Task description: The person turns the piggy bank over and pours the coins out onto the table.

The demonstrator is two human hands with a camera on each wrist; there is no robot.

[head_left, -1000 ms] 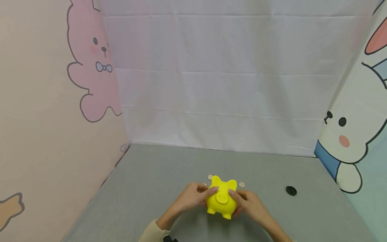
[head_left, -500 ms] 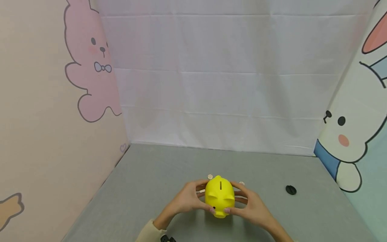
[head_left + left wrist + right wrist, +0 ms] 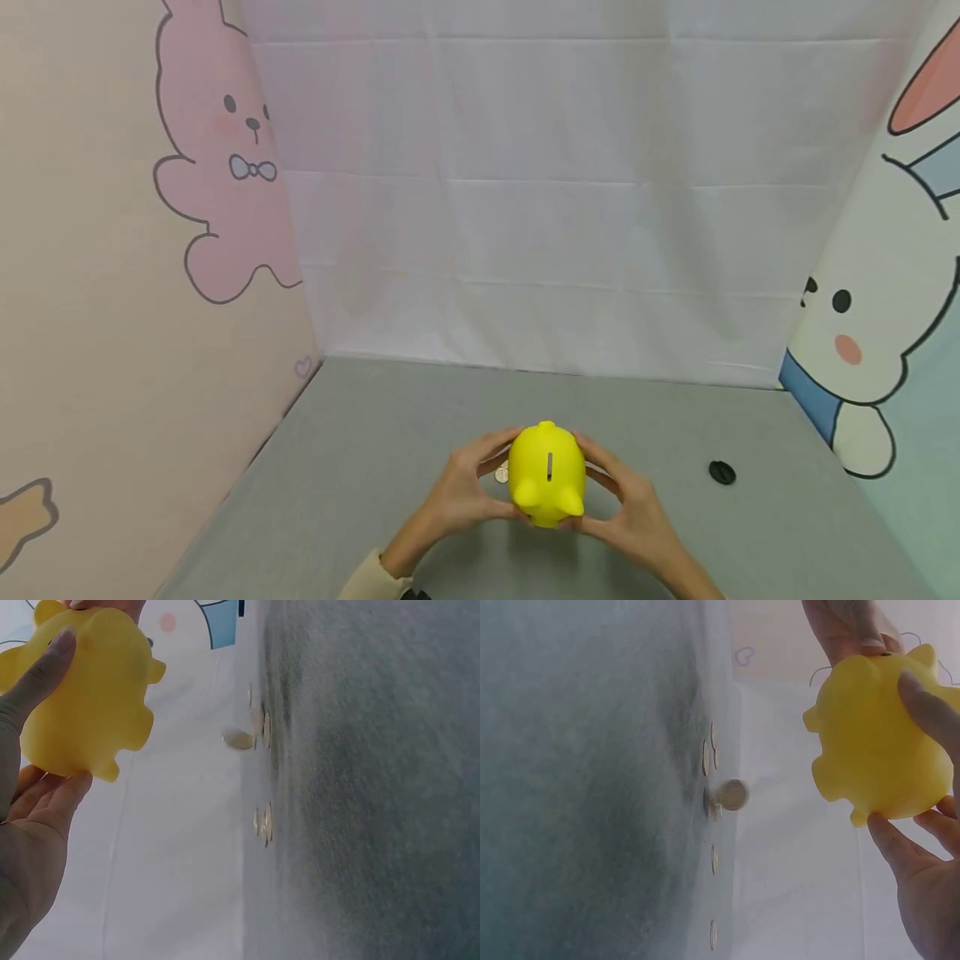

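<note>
The left hand and the right hand are holding a yellow piggy bank between them. The fingers of both hands are curling around its sides, so each hand is gripping the pig. The pig is sitting in the air above the gray counter, not touching it. Its coin slot is facing up.

In the right wrist view, the right hand is pinching the pig with its fingers and thumb. In the left wrist view, the left hand is doing the same on the other side of the pig.

A coin is hanging in the air between the pig and the counter. More coins are lying on the counter under the hands. One coin is peeking out just beside the left hand.

A small black round thing is lying on the counter, well apart from the right hand.
</note>
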